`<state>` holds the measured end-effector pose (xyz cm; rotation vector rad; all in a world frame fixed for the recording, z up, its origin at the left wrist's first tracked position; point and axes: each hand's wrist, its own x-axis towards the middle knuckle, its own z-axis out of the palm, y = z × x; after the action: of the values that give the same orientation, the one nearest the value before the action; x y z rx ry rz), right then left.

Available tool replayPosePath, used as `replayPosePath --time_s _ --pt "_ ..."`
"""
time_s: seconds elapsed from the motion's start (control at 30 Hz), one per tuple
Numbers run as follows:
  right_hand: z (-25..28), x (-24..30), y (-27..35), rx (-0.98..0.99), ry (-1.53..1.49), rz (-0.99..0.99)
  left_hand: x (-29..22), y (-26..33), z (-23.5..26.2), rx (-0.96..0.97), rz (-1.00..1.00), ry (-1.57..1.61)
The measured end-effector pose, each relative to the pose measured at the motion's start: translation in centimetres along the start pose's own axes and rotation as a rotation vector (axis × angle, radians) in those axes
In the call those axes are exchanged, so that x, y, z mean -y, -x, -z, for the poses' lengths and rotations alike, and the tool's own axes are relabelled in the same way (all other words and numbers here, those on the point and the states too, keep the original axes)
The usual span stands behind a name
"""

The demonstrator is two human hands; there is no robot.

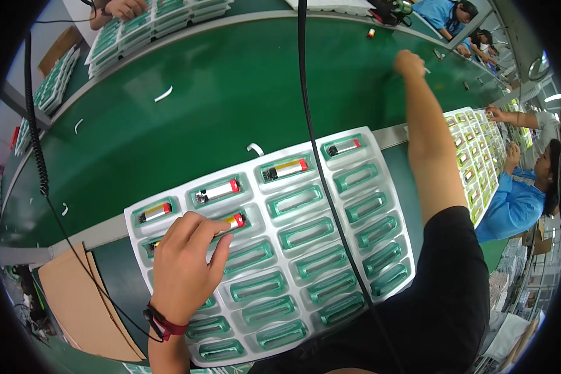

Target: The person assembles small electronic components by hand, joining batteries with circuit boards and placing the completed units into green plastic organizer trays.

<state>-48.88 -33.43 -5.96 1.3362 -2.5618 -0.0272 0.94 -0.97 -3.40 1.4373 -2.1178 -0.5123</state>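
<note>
A white moulded tray with green-lined oblong pockets lies in front of me. Small cylindrical batteries with red ends, such as the silver one and the yellow-and-white one, lie in its far row. My left hand is over the second row, fingers curled and closed at a red-ended battery in a pocket; the fingers hide part of it. Another battery shows beside that hand. Far right, my right hand reaches over the green belt, closed, with a thin pale bit showing at its fingers.
White curved strips lie on the green belt. One battery sits at its far side. A black cable hangs across the tray. Brown cardboard is at left. Co-workers sit at right beside another filled tray; stacked trays stand far left.
</note>
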Motion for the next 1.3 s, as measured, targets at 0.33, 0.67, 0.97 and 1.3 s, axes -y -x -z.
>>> replayPosePath --time_s 0.33,0.67,0.97,1.3 --pt "-6.0 -5.8 -6.5 -0.003 -0.071 0.204 -0.8 -0.2 -1.2 0.050 -0.176 0.002" --pt "-4.7 -6.2 -6.4 0.232 -0.178 0.429 -3.5 -1.4 -3.7 0.001 -0.283 -0.129" --pt "-5.6 -7.3 -5.4 0.116 0.010 0.377 -4.0 -5.4 -7.6 0.091 -0.342 -0.333" --pt "14.8 -2.3 12.0 0.324 -1.294 0.778 -4.7 -3.2 0.1 0.054 -0.088 -0.173"
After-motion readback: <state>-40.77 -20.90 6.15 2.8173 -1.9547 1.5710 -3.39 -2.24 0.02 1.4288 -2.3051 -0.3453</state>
